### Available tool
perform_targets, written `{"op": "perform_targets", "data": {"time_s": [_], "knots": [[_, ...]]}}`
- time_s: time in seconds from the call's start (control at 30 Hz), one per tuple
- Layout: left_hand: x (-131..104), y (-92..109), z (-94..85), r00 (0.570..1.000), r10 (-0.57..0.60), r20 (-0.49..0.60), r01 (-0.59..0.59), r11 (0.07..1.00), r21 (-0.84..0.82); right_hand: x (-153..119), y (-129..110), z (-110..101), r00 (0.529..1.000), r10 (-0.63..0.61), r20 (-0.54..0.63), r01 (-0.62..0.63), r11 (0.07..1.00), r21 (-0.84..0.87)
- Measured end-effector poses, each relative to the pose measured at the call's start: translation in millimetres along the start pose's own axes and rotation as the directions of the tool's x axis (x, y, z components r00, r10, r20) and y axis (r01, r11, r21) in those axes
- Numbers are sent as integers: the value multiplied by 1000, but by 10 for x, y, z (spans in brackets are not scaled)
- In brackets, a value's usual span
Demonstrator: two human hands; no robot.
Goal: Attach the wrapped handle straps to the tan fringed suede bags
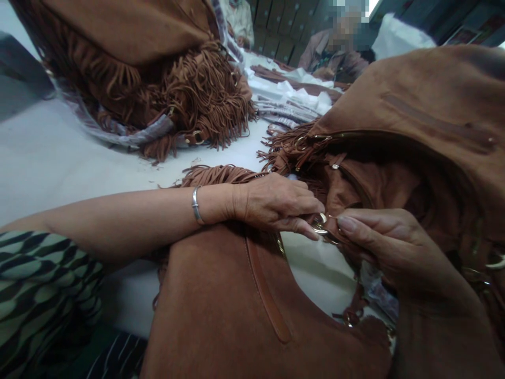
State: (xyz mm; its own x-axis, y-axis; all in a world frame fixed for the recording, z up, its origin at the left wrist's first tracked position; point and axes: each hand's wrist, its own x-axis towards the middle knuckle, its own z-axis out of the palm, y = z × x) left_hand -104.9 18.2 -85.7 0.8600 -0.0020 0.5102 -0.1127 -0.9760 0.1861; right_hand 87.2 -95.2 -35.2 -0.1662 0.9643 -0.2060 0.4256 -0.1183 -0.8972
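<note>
My left hand (pixel 282 202), with a silver bracelet (pixel 196 205) at the wrist, reaches across a brown suede bag (pixel 213 300). Its thumb and fingers are closed on a gold-coloured metal ring (pixel 320 227). Just right of the ring, my right hand (pixel 389 239) is pinched shut, thumb against finger. A thin light sliver shows at its fingertips, too small to name. The near bag has a leather strip (pixel 268 295) and a curved opening. Behind my right hand lies another brown bag (pixel 426 95), its zipped mouth open on the lining (pixel 386 189).
A fringed brown bag (pixel 158 79) stands at the upper left on the white table (pixel 126 173). Plastic-wrapped straps (pixel 288 109) and brown pieces lie farther back. Two people sit across the table, one in a pinkish jacket (pixel 311 50). Cartons (pixel 276 23) are stacked behind them.
</note>
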Motion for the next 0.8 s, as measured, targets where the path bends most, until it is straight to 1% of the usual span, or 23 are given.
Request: {"op": "perform_targets", "data": {"time_s": [0.07,0.13,0.17,0.23,0.3,0.37,0.43,0.5,0.57,0.6,0.67,0.73,0.8], "knots": [[-8,-10,-3,1000,-10,-4,10,1000,-8,5,7,13,1000,0,-1,0,1000,7],[-16,-21,-1,999,-43,-28,43,999,-10,9,0,48,999,-10,-49,10,1000,-1],[-19,-26,3,997,-66,-44,66,998,-8,10,-9,70,996,-30,-80,27,999,-35],[-23,-34,12,992,-112,-65,112,994,1,8,-36,117,982,-115,-149,90,982,-165],[-20,-37,19,988,-141,-62,142,990,12,2,-60,153,961,-212,-175,151,940,-307],[-10,-35,15,988,-146,-53,148,989,18,-1,-69,169,949,-257,-181,176,912,-370],[0,-29,-2,988,-145,-53,146,989,12,6,-53,163,961,-217,-172,149,930,-337],[3,-22,-27,988,-144,-47,145,989,6,24,-11,134,986,-112,-127,83,974,-208],[-4,-18,-48,991,-129,-37,131,991,32,46,47,82,995,-19,-99,13,998,-59],[-10,-16,-56,992,-120,-33,122,991,54,53,74,46,994,10,-110,-10,1000,-1],[-21,-16,-67,992,-123,-32,126,989,76,55,109,-38,982,58,-181,-48,997,56],[-14,-22,-83,986,-165,-28,167,985,46,32,112,-132,962,89,-258,-78,996,52],[20,-42,-112,975,-220,8,220,975,-3,-20,106,-222,948,85,-307,-94,995,-17]]}}
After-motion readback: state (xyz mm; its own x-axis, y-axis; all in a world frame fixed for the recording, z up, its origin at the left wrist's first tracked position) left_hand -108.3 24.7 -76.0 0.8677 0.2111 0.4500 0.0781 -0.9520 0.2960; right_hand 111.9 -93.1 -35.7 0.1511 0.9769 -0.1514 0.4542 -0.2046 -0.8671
